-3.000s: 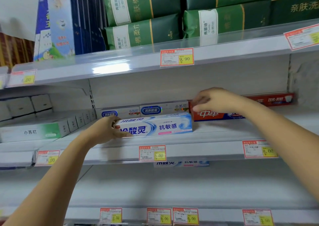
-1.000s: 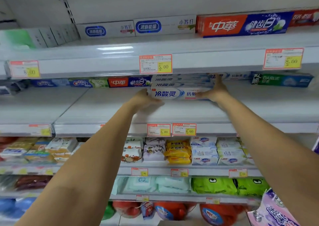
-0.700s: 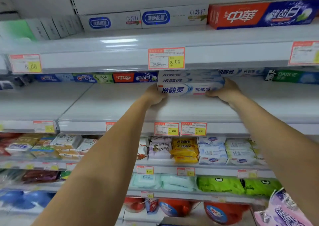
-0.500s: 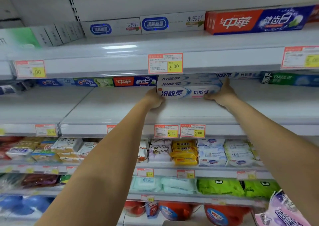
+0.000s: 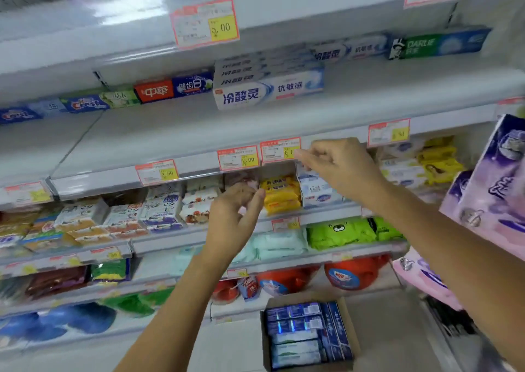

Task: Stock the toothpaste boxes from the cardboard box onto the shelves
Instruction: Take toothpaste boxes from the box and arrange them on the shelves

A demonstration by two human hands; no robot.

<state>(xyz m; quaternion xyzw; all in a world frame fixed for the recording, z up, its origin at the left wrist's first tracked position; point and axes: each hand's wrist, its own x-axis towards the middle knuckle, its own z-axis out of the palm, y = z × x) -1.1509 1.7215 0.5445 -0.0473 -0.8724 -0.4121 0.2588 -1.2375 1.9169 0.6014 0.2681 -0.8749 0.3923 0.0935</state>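
A stack of white-and-blue toothpaste boxes (image 5: 268, 84) sits on the middle shelf (image 5: 176, 133), with more toothpaste boxes behind and beside it. My left hand (image 5: 234, 218) hangs in front of the lower shelves, fingers loosely bent, holding nothing. My right hand (image 5: 339, 163) is below the shelf edge near the price tags, fingers loosely curled and empty. On the floor stands the cardboard box (image 5: 349, 340) with several blue and white toothpaste boxes (image 5: 305, 332) inside.
A Darlie box (image 5: 437, 43) and red-and-blue boxes (image 5: 173, 87) lie at the shelf back. Soap packs (image 5: 281, 192), green packs (image 5: 341, 234) and red jugs (image 5: 349, 275) fill lower shelves. Purple packages (image 5: 494, 190) hang at right.
Both hands have let go of the stacked toothpaste box and dropped away from the shelf. The view has tilted down, so the cardboard box on the floor now shows.
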